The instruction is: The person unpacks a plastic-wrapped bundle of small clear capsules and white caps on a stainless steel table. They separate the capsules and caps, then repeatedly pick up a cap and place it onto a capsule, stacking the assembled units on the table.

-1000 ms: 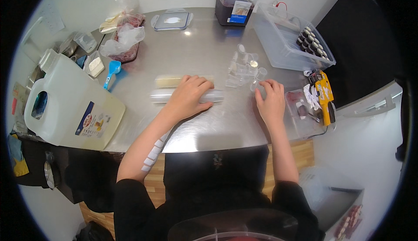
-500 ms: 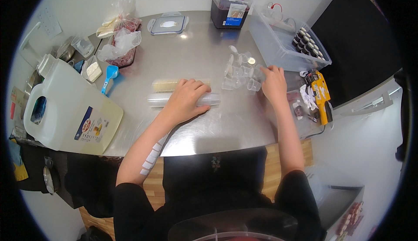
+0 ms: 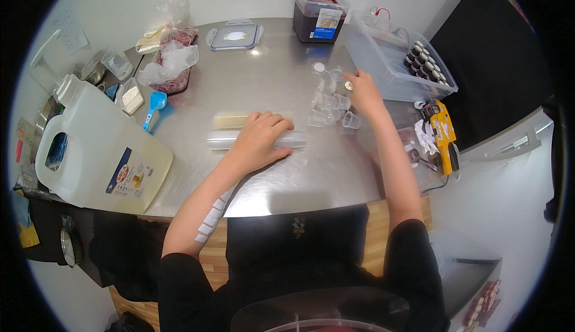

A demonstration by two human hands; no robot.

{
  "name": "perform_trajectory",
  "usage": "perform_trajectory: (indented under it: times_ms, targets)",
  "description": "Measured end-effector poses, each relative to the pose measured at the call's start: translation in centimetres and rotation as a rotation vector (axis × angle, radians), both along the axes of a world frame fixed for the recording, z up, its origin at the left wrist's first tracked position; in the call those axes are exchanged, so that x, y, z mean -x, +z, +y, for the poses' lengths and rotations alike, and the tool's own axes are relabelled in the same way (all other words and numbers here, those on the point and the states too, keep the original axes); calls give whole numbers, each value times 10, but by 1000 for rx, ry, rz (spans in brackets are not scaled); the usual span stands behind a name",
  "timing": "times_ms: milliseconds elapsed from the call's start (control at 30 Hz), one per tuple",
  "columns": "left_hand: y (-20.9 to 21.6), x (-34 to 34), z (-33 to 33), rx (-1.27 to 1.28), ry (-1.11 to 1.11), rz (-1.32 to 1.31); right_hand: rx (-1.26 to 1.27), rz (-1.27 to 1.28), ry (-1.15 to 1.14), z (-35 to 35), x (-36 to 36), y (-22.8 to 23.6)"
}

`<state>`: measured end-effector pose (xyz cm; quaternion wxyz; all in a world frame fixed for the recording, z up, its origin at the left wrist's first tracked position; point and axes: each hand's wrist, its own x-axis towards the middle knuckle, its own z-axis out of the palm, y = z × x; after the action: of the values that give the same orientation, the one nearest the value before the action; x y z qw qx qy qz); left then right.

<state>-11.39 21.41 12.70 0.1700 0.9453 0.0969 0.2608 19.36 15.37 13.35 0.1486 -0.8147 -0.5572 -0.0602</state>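
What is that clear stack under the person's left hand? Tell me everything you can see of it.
The clear stack is long, narrow and rounded, with fine ridges around it; it looks like thin plastic cups nested together. It lies on its side on the shiny metal table, running left to right. The left hand rests across it, hiding much of its middle, with an end showing on either side. A yellowish stack lies alongside, just beyond; whether the two touch is unclear.
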Motion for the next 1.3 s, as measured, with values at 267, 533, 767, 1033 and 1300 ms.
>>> perform_trajectory:
  times_ms: [267, 533, 767, 1033, 1300]
  targets:
    - [-1, -2, 0, 8, 3, 19, 103, 165, 269, -28, -12, 16]
    - [1, -2, -1, 11, 21, 22, 147, 117, 195, 6, -28, 4]
    - [3, -1, 0, 13, -1, 32, -56, 95, 184, 7, -22, 14]
    - [2, -2, -1, 6, 16, 26, -32, 71, 145, -28, -18, 32]
    - [3, -1, -1, 12, 5, 52, 88, 51, 26, -43, -20, 11]
